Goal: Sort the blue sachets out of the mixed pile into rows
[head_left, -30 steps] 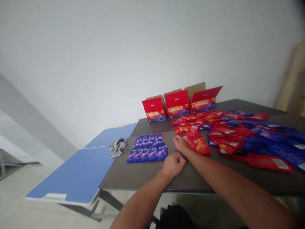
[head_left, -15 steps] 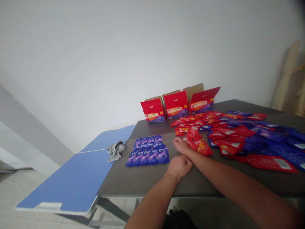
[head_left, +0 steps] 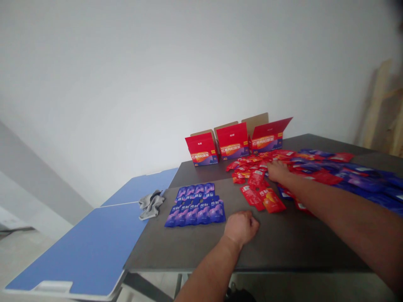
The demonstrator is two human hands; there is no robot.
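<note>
With the left hand as my clock's centre and twelve pointing away from the wearer, I read the scene outward. The left hand (head_left: 242, 227) was curled into a fist on the dark table (head_left: 292, 245); I couldn't tell whether anything was inside it. At ten o'clock, near it, purple-blue pouches (head_left: 195, 212) lay face up in two neat rows. Beyond them in the same direction, a crumpled grey cloth (head_left: 151, 205) sat by the blue tabletop (head_left: 85, 247), which spread towards nine. At one o'clock I had a few red pouches (head_left: 271, 200) lying flat, and past them the right hand (head_left: 278, 170), reaching into a loose heap of red and blue pouches (head_left: 317, 177) that sprawled towards two. Its fingertips were too hidden to tell whether they gripped one. Farthest, around twelve, three red cartons (head_left: 233, 147) stood with flaps raised against the pale wall (head_left: 157, 88).
</note>
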